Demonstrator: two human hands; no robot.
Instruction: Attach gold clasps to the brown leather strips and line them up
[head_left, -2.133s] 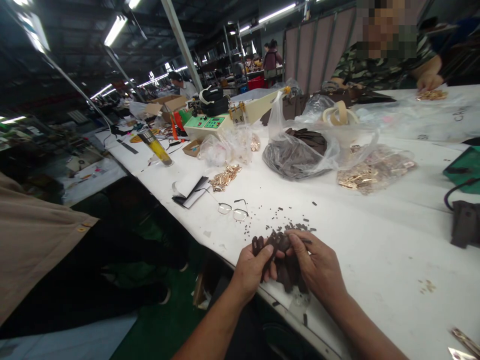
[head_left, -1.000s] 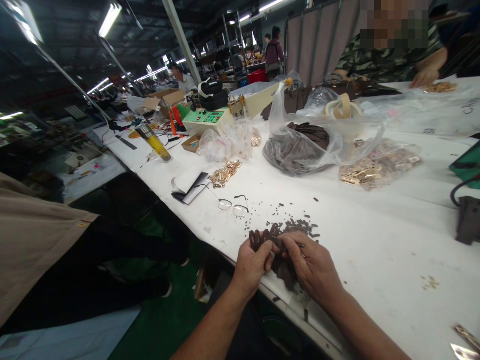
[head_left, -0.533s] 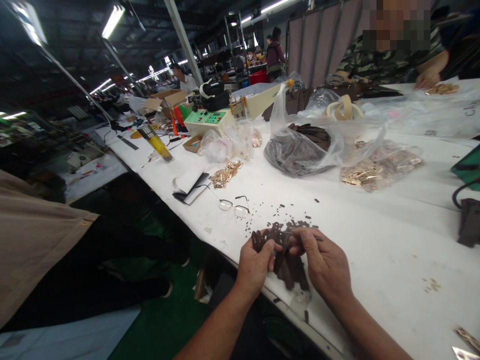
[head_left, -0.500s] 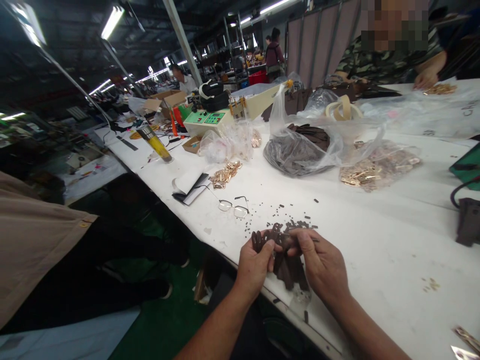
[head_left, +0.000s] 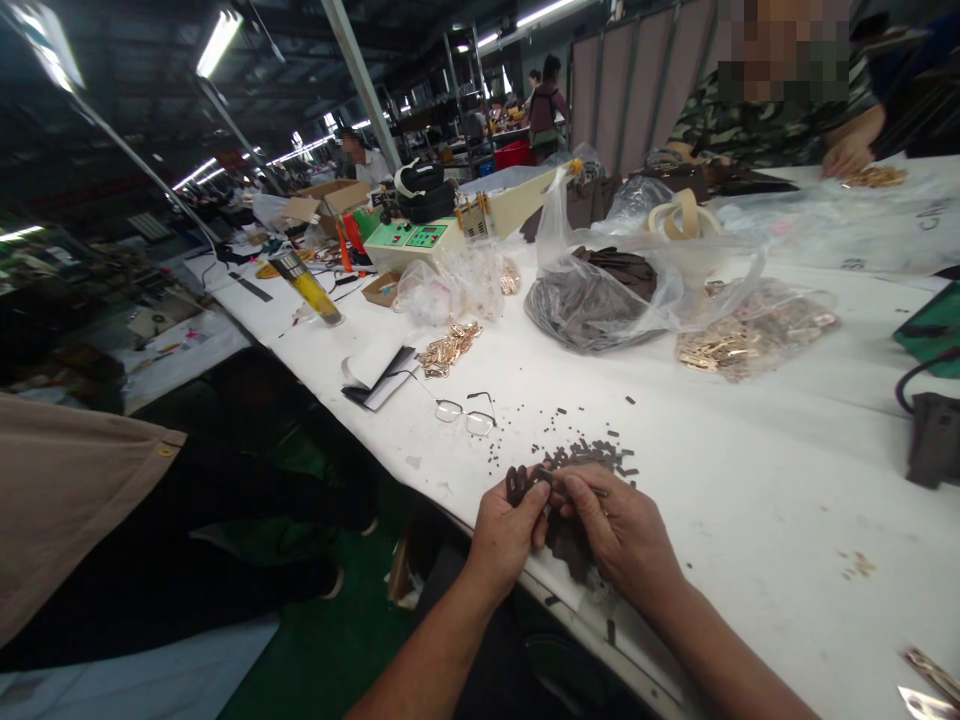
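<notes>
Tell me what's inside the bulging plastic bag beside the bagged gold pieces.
Dark brown flat pieces show at the open top of the plastic bag, and its cloudy sides look dark. Whatever lies deeper is hidden by the top pieces and creased plastic.

One left hand point(head_left: 504, 525), one right hand point(head_left: 626, 530). One pair of glasses point(head_left: 480, 423), one yellow cylinder point(head_left: 311, 290) — dark strips point(head_left: 568, 548), too bunched to count.

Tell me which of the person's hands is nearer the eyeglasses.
Left. The left hand is below and slightly right of the eyeglasses in the picture, apart from them; the right hand is farther off, below and well to their right.
</notes>
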